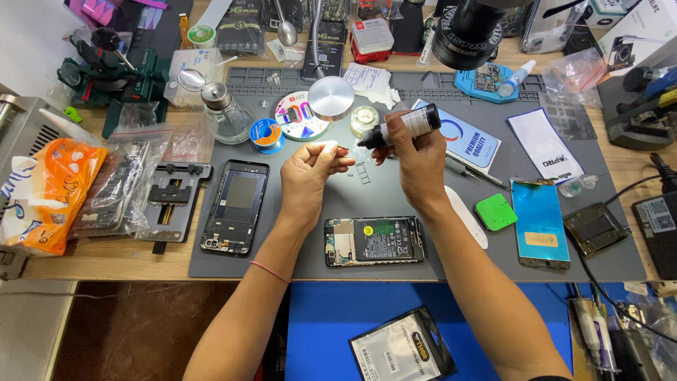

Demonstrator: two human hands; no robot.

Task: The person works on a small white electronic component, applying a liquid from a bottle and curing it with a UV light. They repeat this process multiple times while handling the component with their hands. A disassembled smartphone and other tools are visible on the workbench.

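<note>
A phone repair workshop is indicated. A grey silicone work mat (423,271) is laid over a wooden bench, w/ an opened phone (374,240) at 6 o'clock and a bare phone frame (235,206) at 9. A microscope head (471,32) is mounted at 12, a solder reel (266,135) at 11, a detached screen (539,222) at 3, a jig (173,197) at 9.

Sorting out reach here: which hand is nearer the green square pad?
Right. The right hand, holding a small black bottle, is up-left of the green pad; the left hand is farther left.
</note>
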